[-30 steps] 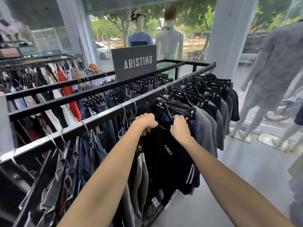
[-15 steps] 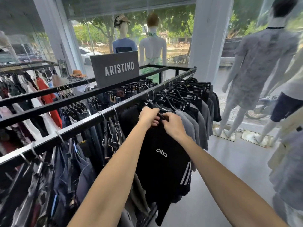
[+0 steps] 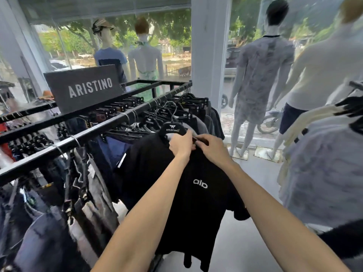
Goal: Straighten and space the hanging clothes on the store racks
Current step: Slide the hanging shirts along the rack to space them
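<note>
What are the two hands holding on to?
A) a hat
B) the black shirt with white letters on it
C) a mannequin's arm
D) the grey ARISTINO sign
B: the left hand and the right hand both pinch the black shirt at its collar, just under the hanger.

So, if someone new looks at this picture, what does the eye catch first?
At the centre, the left hand and right hand grip the collar of a black shirt at the rack. Up left stands a grey ARISTINO sign; mannequins line the window behind.
</note>
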